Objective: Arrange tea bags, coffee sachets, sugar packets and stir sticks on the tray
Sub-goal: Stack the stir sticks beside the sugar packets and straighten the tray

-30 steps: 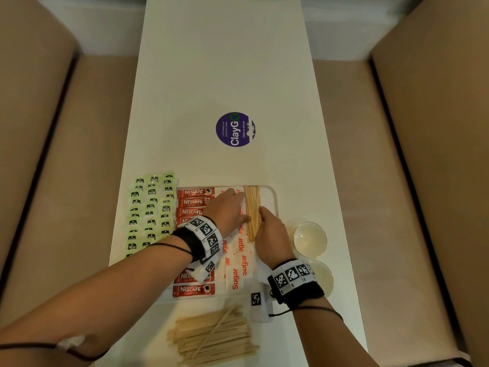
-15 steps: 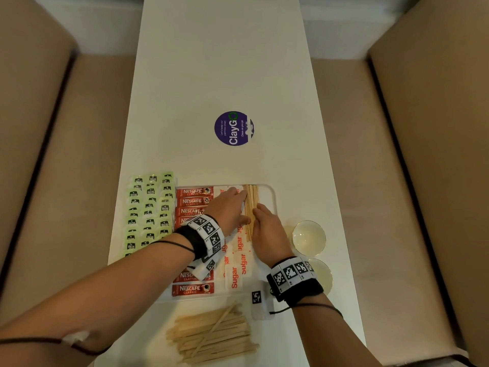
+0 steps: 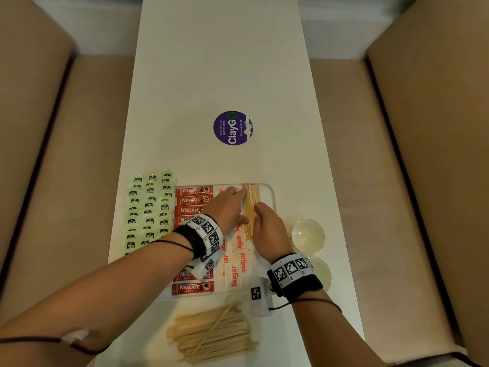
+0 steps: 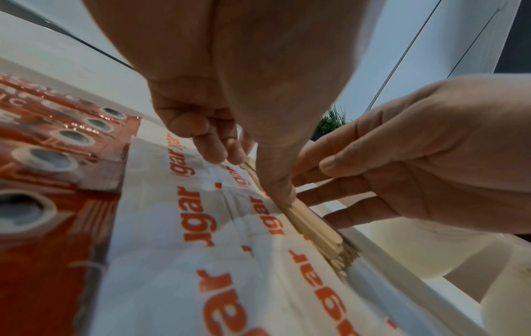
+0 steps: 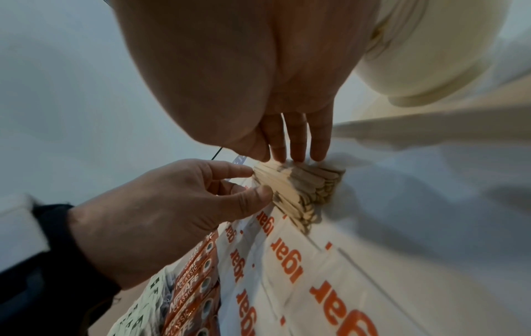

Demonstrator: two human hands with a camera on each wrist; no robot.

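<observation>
Stir sticks (image 3: 250,210), both hands flanking, stacked ends (image 5: 321,191)

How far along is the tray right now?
Done: coffee sachets and sugar packets lie in columns on the tray. In hand: left hand and right hand square a stir-stick bundle. Left: loose stir sticks and tea bags lie off-tray.

Both my forearms are bare. Each wrist wears a black band (image 3: 296,283) ringed with white tiles printed with black square codes (image 3: 209,230). A thin black cable (image 3: 169,242) trails along each arm. At the lower centre of the head view, a small white box (image 3: 258,300) hangs below my right wrist.
</observation>
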